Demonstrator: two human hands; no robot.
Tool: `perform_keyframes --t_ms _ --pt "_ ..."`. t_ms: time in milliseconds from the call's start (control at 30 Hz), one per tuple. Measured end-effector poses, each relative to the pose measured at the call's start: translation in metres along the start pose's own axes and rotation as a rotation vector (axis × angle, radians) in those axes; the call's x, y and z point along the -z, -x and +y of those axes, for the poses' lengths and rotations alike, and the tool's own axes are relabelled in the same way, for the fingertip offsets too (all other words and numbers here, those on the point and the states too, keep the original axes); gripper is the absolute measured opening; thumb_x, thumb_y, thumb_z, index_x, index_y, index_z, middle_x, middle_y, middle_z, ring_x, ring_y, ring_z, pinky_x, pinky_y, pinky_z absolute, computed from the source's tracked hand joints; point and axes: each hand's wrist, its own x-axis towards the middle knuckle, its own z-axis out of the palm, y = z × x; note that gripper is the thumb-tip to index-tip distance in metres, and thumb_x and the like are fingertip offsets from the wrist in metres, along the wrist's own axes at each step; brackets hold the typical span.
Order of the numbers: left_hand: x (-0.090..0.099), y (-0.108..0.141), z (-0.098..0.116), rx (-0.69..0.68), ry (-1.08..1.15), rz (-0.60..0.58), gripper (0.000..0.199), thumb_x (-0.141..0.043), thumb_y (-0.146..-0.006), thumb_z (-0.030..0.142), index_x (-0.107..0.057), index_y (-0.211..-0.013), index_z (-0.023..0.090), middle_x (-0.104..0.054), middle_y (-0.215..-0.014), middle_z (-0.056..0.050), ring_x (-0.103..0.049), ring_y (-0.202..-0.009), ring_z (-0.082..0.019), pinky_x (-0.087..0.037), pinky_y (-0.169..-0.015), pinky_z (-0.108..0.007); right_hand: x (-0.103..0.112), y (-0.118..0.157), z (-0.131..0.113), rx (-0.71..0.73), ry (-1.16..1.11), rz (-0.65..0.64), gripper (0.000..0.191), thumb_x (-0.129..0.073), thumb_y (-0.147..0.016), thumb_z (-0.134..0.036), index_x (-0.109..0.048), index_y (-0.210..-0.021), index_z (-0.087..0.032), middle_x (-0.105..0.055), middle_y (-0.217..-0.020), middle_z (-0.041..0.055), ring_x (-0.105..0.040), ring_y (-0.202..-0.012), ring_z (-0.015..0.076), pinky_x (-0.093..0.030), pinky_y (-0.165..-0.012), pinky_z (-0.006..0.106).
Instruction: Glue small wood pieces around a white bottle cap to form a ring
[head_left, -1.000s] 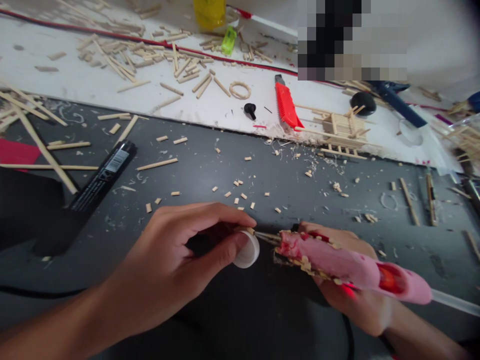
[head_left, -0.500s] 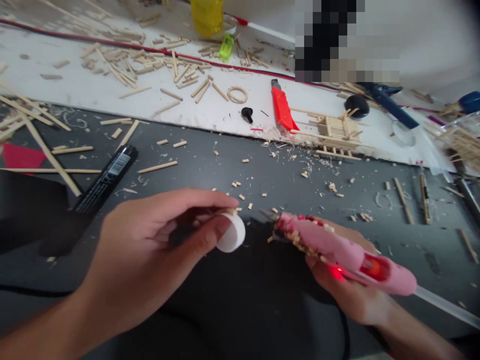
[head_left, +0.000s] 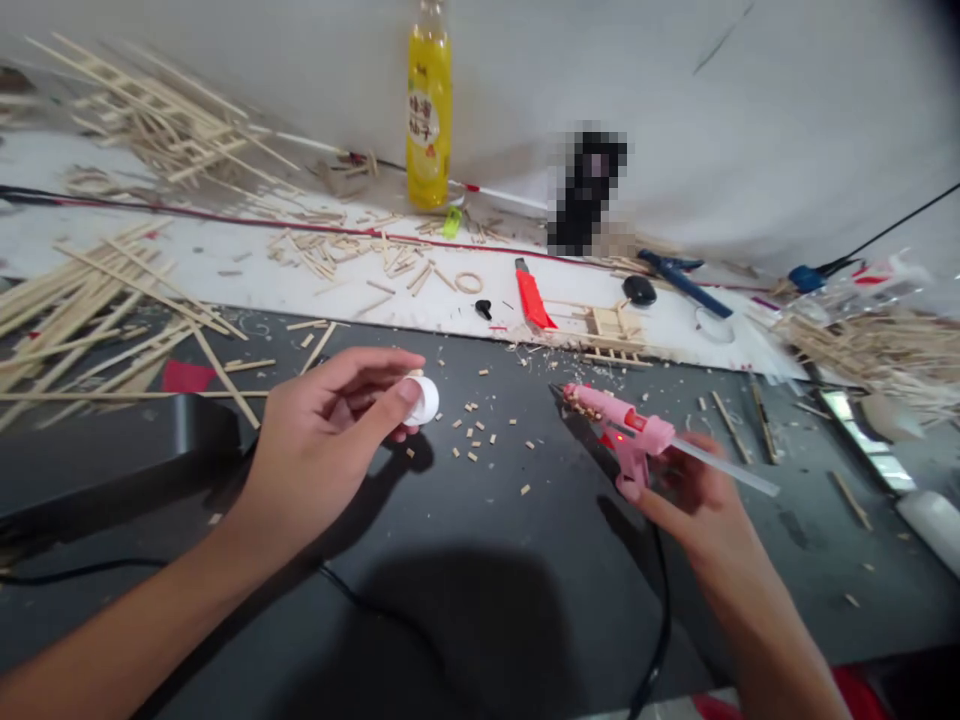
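Observation:
My left hand (head_left: pixel 330 430) pinches a small white round cap (head_left: pixel 425 400) between thumb and fingers, above the dark table. A bit of pale wood shows at the cap's upper edge, against my fingers. At the right, my right hand (head_left: pixel 694 500) is at the handle of a pink glue gun (head_left: pixel 616 420), thumb against the bottom of the grip and the other fingers partly hidden behind it. The gun's nozzle points left and a clear glue stick (head_left: pixel 724 467) sticks out of its back. A small red light glows on its side. Short cut wood pieces (head_left: pixel 471 430) lie between the hands.
Wooden sticks (head_left: pixel 97 290) pile up at the left. A yellow bottle (head_left: pixel 429 120) stands at the back. On the white strip lie a red-handled cutter (head_left: pixel 531 297), a stick-built frame (head_left: pixel 607 325) and a dark blue tool (head_left: pixel 686 283). A black cord (head_left: pixel 660 620) trails from the gun.
My right hand has moved right and away with the glue gun, its grip looser and lower on the handle. The left hand still holds the cap. The view has tilted up.

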Motion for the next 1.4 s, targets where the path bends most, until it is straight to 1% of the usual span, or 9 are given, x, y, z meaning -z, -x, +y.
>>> perform_keyframes --t_ms 100,200,300,367,500,667,933,1133,1400 --pt "0.001 0.000 0.003 -0.014 0.010 -0.014 0.009 -0.084 -0.089 0.030 -0.083 -0.098 0.028 -0.080 -0.081 0.004 -0.073 -0.064 -0.009 -0.062 -0.059 -0.012 0.010 0.047 0.004 0.061 -0.051 0.322 0.034 -0.083 -0.083 -0.048 -0.059 -0.089 -0.026 -0.052 -0.081 -0.0049 -0.046 -0.068 0.0145 -0.039 -0.061 0.026" --pt "0.002 0.001 0.006 -0.031 0.007 -0.033 0.008 -0.084 -0.088 0.028 -0.082 -0.096 0.026 -0.080 -0.078 0.003 -0.073 -0.062 -0.010 -0.063 -0.059 -0.013 0.000 0.070 -0.020 0.229 0.118 -0.030 0.023 -0.069 -0.098 -0.038 -0.062 -0.080 -0.024 -0.057 -0.078 -0.0023 -0.053 -0.068 0.0153 -0.041 -0.062 0.027" --pt "0.003 0.003 0.008 -0.062 0.004 -0.028 0.007 -0.083 -0.089 0.028 -0.082 -0.096 0.026 -0.080 -0.078 0.003 -0.074 -0.065 -0.010 -0.063 -0.060 -0.013 -0.029 0.053 -0.061 0.498 0.266 -0.462 0.009 -0.065 -0.101 -0.026 -0.074 -0.101 -0.024 -0.072 -0.091 0.0003 -0.067 -0.081 0.0164 -0.050 -0.075 0.027" --pt "0.003 0.004 0.009 -0.089 0.001 -0.022 0.007 -0.082 -0.089 0.028 -0.081 -0.096 0.026 -0.080 -0.079 0.004 -0.074 -0.066 -0.010 -0.063 -0.060 -0.013 -0.054 0.026 -0.085 0.596 0.368 -0.513 0.017 -0.061 -0.103 -0.020 -0.077 -0.107 -0.022 -0.076 -0.099 0.0031 -0.071 -0.093 0.0180 -0.052 -0.084 0.029" --pt "0.005 0.006 0.011 -0.135 0.006 -0.035 0.007 -0.081 -0.091 0.028 -0.080 -0.099 0.026 -0.079 -0.081 0.004 -0.072 -0.065 -0.009 -0.064 -0.061 -0.014 -0.101 -0.021 -0.109 0.637 0.634 -0.530 0.021 -0.062 -0.102 -0.015 -0.081 -0.107 -0.019 -0.079 -0.097 0.0046 -0.073 -0.090 0.0193 -0.050 -0.082 0.030" --pt "0.007 0.008 0.013 -0.167 0.012 -0.062 0.009 -0.081 -0.093 0.032 -0.080 -0.099 0.026 -0.079 -0.082 0.004 -0.071 -0.065 -0.009 -0.063 -0.062 -0.015 -0.128 -0.036 -0.112 0.655 0.797 -0.536 0.022 -0.062 -0.099 -0.013 -0.082 -0.092 -0.016 -0.077 -0.087 0.0082 -0.069 -0.078 0.0206 -0.042 -0.072 0.032" --pt "0.006 0.011 0.012 -0.193 -0.027 -0.064 0.009 -0.082 -0.091 0.029 -0.081 -0.101 0.027 -0.080 -0.086 0.003 -0.071 -0.073 -0.008 -0.059 -0.068 -0.012 -0.137 -0.036 -0.115 0.689 0.916 -0.578 0.024 -0.058 -0.098 -0.013 -0.080 -0.086 -0.014 -0.076 -0.088 0.0114 -0.067 -0.076 0.0216 -0.036 -0.067 0.033" --pt "0.010 0.006 0.013 -0.221 -0.032 -0.031 0.009 -0.082 -0.092 0.030 -0.080 -0.100 0.027 -0.079 -0.084 0.004 -0.071 -0.068 -0.010 -0.061 -0.066 -0.016 -0.146 -0.048 -0.124 0.655 0.821 -0.617 0.016 -0.063 -0.086 -0.011 -0.078 -0.083 -0.012 -0.078 -0.087 0.0162 -0.070 -0.079 0.0265 -0.039 -0.068 0.034" --pt "0.009 0.011 0.014 -0.241 -0.174 -0.033 0.009 -0.079 -0.093 0.029 -0.079 -0.101 0.026 -0.079 -0.088 0.002 -0.072 -0.073 -0.014 -0.060 -0.069 -0.021 -0.098 -0.029 -0.117 0.389 0.318 -0.734 0.005 -0.062 -0.083 -0.022 -0.065 -0.081 -0.020 -0.069 -0.068 -0.0015 -0.063 -0.058 0.0129 -0.044 -0.053 0.023"
